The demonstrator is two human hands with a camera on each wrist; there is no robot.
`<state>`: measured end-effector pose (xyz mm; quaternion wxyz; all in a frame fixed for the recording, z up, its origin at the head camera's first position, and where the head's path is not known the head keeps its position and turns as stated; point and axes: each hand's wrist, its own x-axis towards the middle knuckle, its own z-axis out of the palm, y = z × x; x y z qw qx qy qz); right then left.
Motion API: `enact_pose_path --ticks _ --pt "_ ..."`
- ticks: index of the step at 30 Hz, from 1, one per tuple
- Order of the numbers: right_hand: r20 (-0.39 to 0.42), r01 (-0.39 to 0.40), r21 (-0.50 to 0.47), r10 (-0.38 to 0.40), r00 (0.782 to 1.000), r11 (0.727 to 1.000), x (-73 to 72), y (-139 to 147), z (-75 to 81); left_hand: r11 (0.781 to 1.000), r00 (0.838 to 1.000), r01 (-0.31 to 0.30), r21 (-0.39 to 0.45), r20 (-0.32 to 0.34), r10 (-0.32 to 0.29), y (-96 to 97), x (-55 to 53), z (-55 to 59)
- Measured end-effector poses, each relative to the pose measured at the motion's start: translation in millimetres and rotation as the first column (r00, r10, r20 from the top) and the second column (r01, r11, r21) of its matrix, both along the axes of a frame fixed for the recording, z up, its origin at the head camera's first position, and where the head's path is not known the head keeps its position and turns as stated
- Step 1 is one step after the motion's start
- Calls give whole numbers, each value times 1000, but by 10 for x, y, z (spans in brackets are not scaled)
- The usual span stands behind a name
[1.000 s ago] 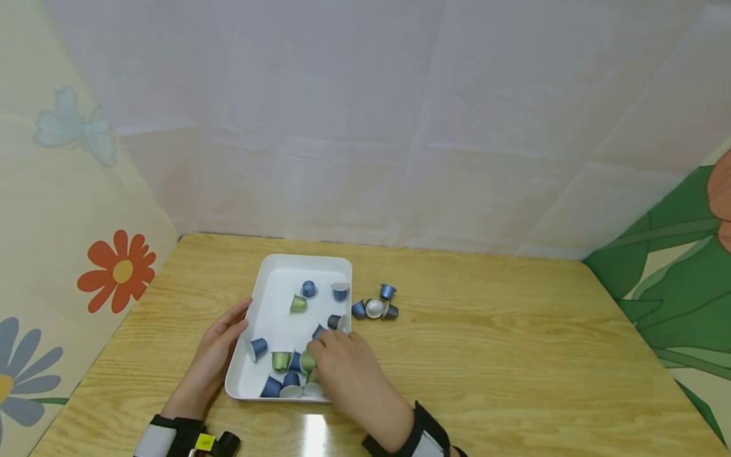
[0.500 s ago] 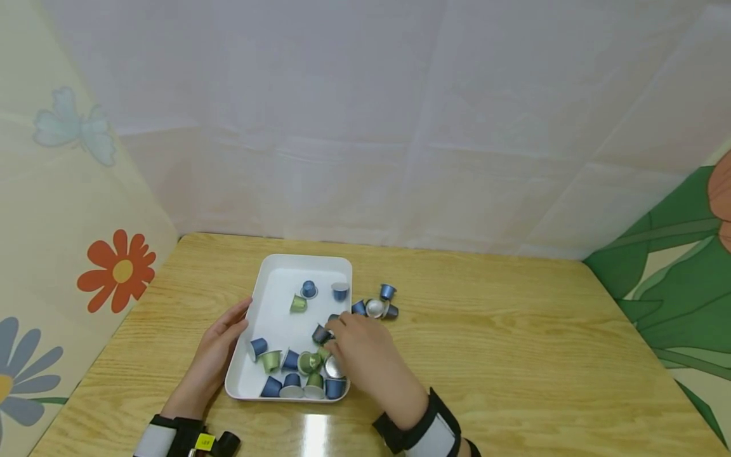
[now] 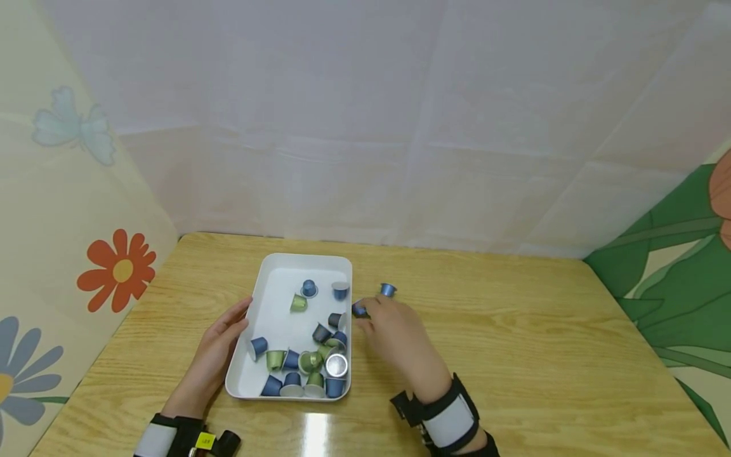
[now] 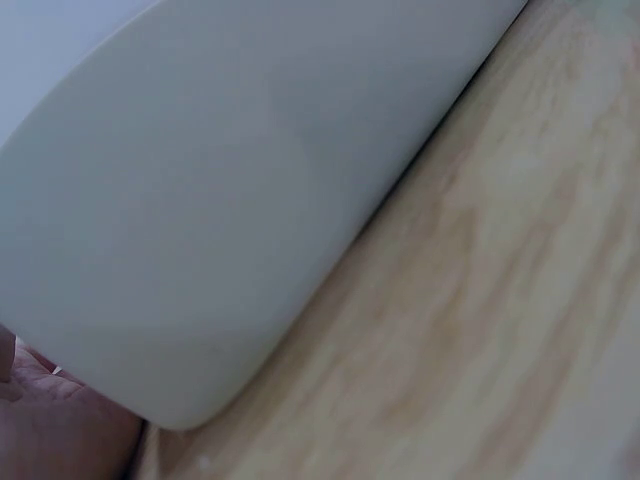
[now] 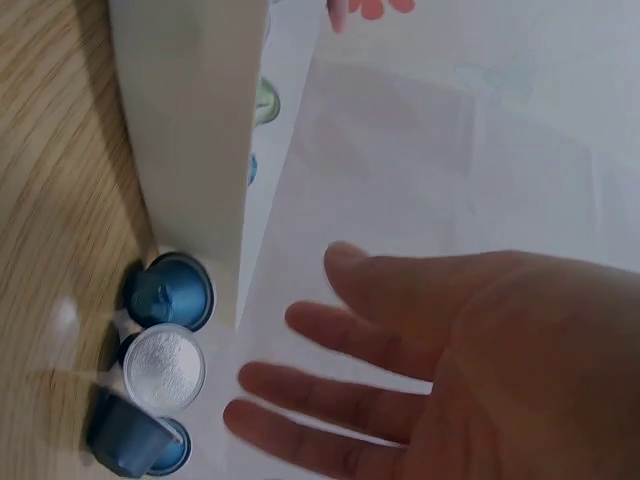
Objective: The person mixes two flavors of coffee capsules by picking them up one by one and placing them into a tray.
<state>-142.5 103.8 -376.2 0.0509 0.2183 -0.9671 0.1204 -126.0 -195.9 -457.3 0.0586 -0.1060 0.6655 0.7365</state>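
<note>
My left hand (image 3: pixel 214 346) rests along the left side of a white tray (image 3: pixel 273 317), its fingers extended against the rim. My right hand (image 3: pixel 396 333) is just right of the tray, over a small cluster of coffee capsules. In the right wrist view its fingers are spread with nothing between them. That view shows a blue capsule (image 5: pixel 172 290), one with its silver lid (image 5: pixel 165 370) facing the camera, and a dark capsule (image 5: pixel 125 435) beside the tray's wall. In the head view the hand hides most of these, but a blue capsule (image 3: pixel 388 290) shows behind it.
Inside the tray lie several blue, green and dark capsules, mostly toward the near right corner, among them a green capsule (image 3: pixel 299 303) and a silver-lidded capsule (image 3: pixel 336 365). The wooden table (image 3: pixel 531 343) extends to the right. A pale curtain (image 3: pixel 400 127) hangs behind it.
My right hand has left the capsules inside the tray and moved right and away from me, over the cluster outside. Some capsules near the tray's right side have shifted. My left hand stays put.
</note>
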Motion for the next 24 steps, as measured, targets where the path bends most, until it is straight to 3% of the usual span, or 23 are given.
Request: enact_pose_path --ticks 6,18,24 --pt "-21 65 58 -64 998 996 -29 67 -43 1000 1000 -8 3 6 8 0 -2 7" --pt "74 151 67 -155 985 986 -79 124 -87 1000 1000 -4 8 16 4 -1 -3 2" --pt "122 167 122 -182 976 978 -133 159 -167 1000 1000 -8 4 15 7 -2 -4 8"
